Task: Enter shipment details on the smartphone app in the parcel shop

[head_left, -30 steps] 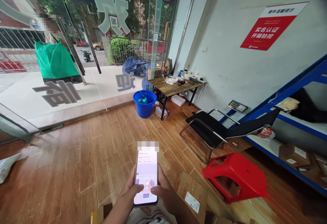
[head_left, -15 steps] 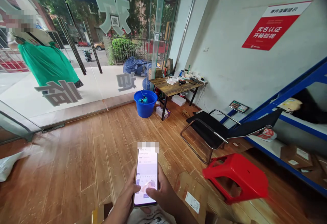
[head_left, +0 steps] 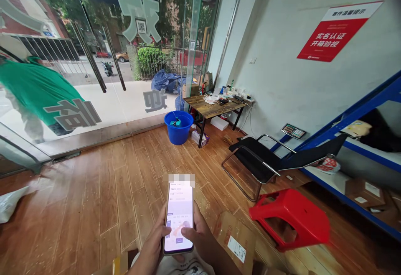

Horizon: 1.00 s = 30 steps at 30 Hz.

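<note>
Smartphone (head_left: 180, 206) held in both hands, screen lit, above the person's lap.
The left hand (head_left: 154, 238) and right hand (head_left: 203, 238) are closed around its lower sides, thumbs at the lower screen; contact with the glass cannot be confirmed. Misplaced thumbs could cause a wrong entry, and fingers loosening behind the case could let it slip. Near the right forearm lies a labelled cardboard box (head_left: 226, 232); farther right, a red plastic stool (head_left: 305, 214); ahead, a blue bucket (head_left: 178, 135) beside a wooden table (head_left: 209, 108).
</note>
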{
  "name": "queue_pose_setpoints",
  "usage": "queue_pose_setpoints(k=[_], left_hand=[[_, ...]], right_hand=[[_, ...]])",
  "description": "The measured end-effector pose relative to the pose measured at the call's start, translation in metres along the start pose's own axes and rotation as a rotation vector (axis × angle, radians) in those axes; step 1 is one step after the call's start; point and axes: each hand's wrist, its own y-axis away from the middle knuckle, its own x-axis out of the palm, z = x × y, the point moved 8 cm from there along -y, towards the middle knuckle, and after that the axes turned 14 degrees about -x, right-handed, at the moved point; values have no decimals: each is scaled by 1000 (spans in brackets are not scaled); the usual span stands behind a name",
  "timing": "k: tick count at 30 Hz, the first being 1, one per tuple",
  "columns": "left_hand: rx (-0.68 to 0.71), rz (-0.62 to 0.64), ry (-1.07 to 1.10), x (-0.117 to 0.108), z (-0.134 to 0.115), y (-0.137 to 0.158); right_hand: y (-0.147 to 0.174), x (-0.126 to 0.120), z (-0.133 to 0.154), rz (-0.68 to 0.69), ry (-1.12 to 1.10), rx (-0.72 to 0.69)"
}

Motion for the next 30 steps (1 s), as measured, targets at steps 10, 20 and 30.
queue_pose_setpoints(k=[10,20,30], left_hand=[[-26,-120,-59,-2,-1,3],[-87,33,44,9,2,9],[-80,58,52,11,0,11]], right_hand=[[4,-2,-1,-15,-9,26],[3,-2,4,-40,-123,16],[4,-1,1,-33,-159,-3]])
